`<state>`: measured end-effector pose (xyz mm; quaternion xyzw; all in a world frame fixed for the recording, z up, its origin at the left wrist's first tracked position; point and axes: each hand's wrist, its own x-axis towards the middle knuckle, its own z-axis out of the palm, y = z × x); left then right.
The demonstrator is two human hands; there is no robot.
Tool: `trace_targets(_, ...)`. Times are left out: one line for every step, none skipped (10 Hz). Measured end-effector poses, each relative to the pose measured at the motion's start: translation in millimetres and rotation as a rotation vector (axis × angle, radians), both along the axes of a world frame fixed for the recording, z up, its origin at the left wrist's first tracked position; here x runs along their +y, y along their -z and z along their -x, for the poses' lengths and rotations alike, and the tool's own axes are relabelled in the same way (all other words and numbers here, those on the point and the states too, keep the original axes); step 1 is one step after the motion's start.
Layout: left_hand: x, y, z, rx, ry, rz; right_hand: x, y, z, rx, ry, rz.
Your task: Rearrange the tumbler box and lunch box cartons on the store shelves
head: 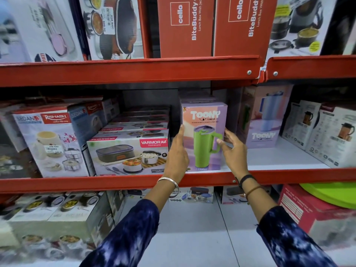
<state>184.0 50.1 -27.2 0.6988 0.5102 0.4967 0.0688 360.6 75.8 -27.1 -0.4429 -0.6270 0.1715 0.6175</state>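
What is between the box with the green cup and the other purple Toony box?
In the head view, only the person's right hand and bare white shelf separate the green-tumbler Toony box from the blue-tumbler Toony box.

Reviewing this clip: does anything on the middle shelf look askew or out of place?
Mostly tidy. The second Toony tumbler box, right of the one between the left hand and right hand, sits turned at an angle, deeper on the shelf, out of line.

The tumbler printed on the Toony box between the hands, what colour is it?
Green, on the Toony box, seen in the head view.
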Motion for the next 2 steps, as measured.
trace_targets(-8,5,3,0.016,-0.003,-0.086,-8,3,3,-0.09,0.093,-0.033)
trace_targets(-22,-2,13,0.062,0.02,-0.237,-27,-4,11,-0.154,0.196,-0.134)
